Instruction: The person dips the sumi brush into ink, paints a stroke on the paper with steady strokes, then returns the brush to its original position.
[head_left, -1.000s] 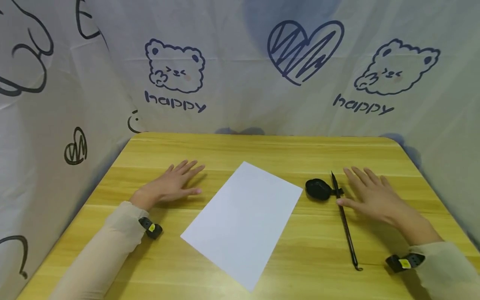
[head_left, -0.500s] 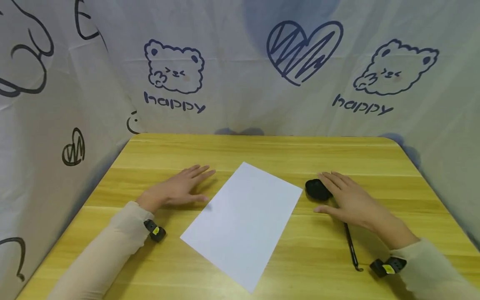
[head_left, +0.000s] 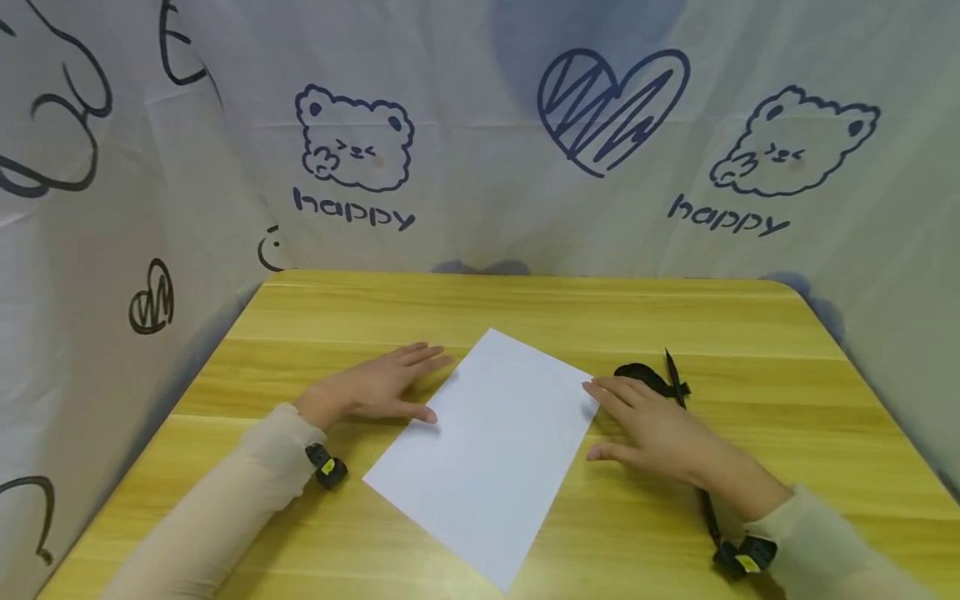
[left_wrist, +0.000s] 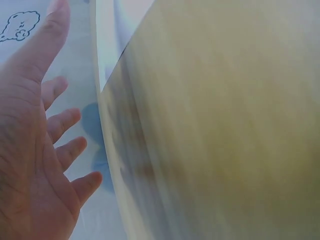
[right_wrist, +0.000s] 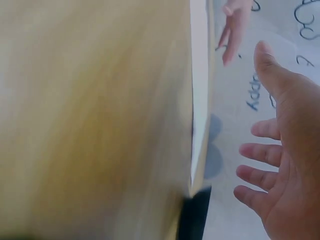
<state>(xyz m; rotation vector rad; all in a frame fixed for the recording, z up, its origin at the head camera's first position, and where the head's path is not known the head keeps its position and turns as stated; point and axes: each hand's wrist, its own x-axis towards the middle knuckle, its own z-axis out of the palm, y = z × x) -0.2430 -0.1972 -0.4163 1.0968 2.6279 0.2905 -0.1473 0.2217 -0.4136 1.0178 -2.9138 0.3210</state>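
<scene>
A white sheet of paper (head_left: 487,467) lies slanted on the wooden table. My left hand (head_left: 382,387) reaches over its left edge, thumb and fingers spread. In the left wrist view, the palm of the left hand (left_wrist: 35,135) faces the table with nothing in it. My right hand (head_left: 660,429) is at the paper's right corner, fingertips overlapping it, fingers extended. A black calligraphy brush (head_left: 672,367) rests across the narrow end of a small black dish (head_left: 637,372). The right hand and wrist hide parts of both. The right wrist view shows the right hand (right_wrist: 292,155) holding nothing.
Behind the table (head_left: 525,300) hangs a white cloth (head_left: 480,192) with drawn bears, hearts and the word "happy". More of this cloth runs along the left side. Each wrist wears a small black camera, such as the left camera (head_left: 327,467).
Both hands have moved inward toward the paper. The right hand has passed leftward over the brush and dish to the paper's right corner. Paper, brush and dish stay in place.
</scene>
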